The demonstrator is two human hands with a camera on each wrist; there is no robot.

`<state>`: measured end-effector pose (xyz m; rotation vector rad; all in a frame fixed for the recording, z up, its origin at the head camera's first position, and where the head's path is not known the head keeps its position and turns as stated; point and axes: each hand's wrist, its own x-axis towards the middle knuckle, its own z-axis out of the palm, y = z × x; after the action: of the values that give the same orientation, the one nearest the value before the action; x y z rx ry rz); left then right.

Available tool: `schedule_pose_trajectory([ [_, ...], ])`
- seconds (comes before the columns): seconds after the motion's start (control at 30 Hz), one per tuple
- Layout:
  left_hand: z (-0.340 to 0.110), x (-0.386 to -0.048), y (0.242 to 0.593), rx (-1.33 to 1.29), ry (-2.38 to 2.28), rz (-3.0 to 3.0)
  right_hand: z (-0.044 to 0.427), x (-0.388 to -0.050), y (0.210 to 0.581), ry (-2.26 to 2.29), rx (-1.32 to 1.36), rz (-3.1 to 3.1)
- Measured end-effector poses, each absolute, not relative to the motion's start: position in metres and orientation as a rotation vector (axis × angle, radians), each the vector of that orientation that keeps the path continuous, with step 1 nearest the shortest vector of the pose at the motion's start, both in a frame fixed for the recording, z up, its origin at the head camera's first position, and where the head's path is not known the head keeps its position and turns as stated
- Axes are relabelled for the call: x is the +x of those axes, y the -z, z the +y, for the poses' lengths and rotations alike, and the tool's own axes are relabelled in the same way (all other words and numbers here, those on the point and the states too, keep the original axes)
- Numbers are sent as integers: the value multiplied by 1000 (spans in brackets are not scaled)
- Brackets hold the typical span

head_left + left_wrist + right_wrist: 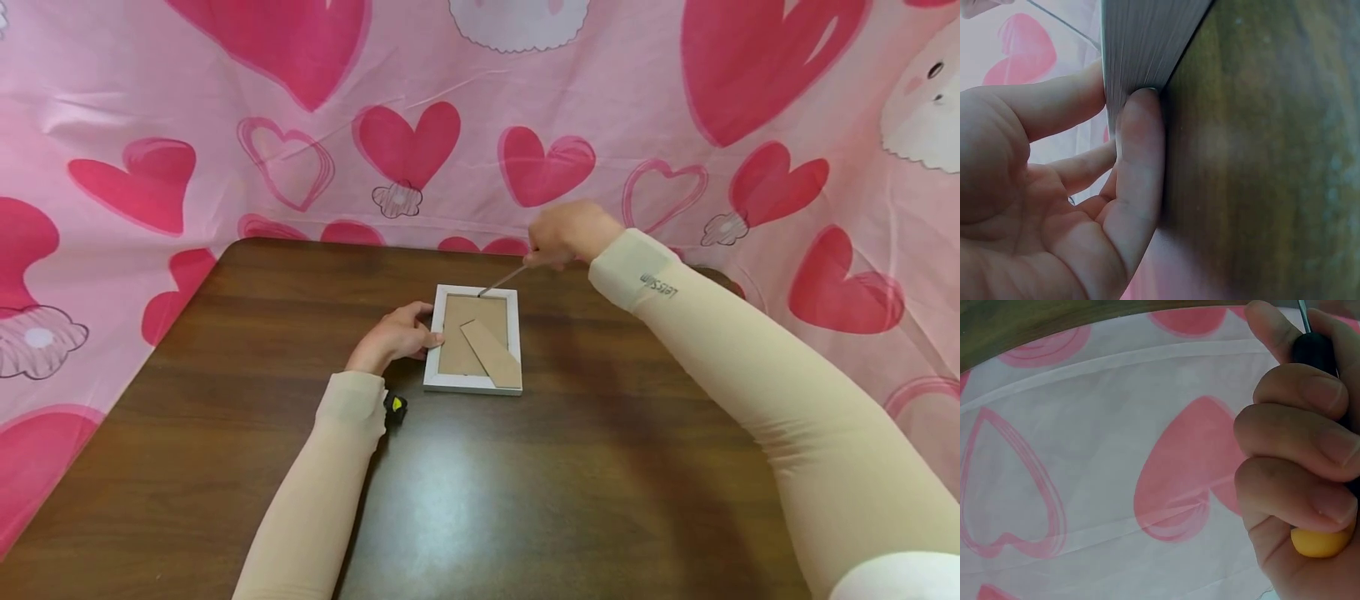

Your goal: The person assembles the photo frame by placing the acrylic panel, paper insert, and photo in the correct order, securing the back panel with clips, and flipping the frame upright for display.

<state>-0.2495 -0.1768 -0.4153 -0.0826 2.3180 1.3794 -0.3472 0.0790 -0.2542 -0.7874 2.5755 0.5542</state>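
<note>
Picture frame: a white rectangular frame with a grained rim (513, 321) lies back side up on the table (585, 483), which is brown with dark wood streaks.
Around it, in the way: a tan flat backing board (452, 354) fills the opening; a tan board stand (491, 354) lies slantwise over it, its wide end covering the frame's lower right corner.
Beside it: a small black object with a yellow-green mark (396, 407) sits just off the frame's lower left corner, against the left sleeve's cuff; whether it lies on the table or is fixed at the wrist, I cannot tell.
Behind it: a pink cloth (472, 75) printed with red hearts and partly visible white fluffy figures hangs past the table's far edge.
Either side of it: a beige left sleeve (315, 475) reaches up from below left; a beige right sleeve (720, 358) crosses over the table on the right.
Writing: the right sleeve's cuff carries dark lettering, upside down in the head view, that reads "LetsSlim".
Left of the hands: the left hand (397, 335) pinches the frame's left edge, thumb on the rim, a finger against its side.
Right of the hands: the right hand (573, 233), above and right of the frame, grips a thin metal-shafted tool (504, 280) by its black, yellow-ended handle (1314, 351); the tip meets the backing board's top edge.
</note>
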Motion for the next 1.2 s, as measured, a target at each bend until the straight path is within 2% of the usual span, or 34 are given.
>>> schedule_pose_trajectory([
  [0.4, -177, -250, 415, -82, -1371, 2327, 59, -341, 244, -625, -682, 2601],
  [0.7, -178, -249, 416, -95, -1352, 2333, 22, -336, 235, -824, -754, 2590],
  [1.2, -178, -250, 418, -35, -1381, 2337, 4, -320, 253, -907, -765, 2719],
])
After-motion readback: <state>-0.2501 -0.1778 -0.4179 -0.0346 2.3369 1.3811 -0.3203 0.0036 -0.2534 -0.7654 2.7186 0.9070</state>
